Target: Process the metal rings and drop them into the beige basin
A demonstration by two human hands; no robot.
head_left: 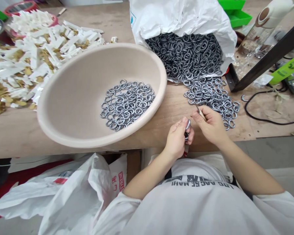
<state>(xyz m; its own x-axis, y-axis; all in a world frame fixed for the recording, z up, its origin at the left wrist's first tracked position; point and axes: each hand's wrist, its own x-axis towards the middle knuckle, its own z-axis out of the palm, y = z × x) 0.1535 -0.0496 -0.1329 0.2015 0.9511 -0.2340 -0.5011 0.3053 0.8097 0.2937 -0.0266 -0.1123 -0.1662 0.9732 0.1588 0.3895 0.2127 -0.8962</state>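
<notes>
My left hand (176,137) is closed around several grey rings, one ring (188,124) pinched upright between thumb and forefinger. Just to its right, my right hand (212,126) grips a small knife-like tool (201,114) with a pale handle; its short dark tip points up and left, apart from the pinched ring. Behind my right hand lies a loose pile of grey rings (210,93), spilling from a white sack (181,19) full of darker-looking rings. A large beige basin (68,98) stands to the left, with many rings (127,104) gathered at its right side.
White and tan plastic pieces (36,62) are heaped at the left. A dark metal post (267,58) slants up at the right, beside a black cable (262,122) and a pale bottle-like object (262,23). Green bins (237,18) stand behind. White bags (71,192) hang below the table edge.
</notes>
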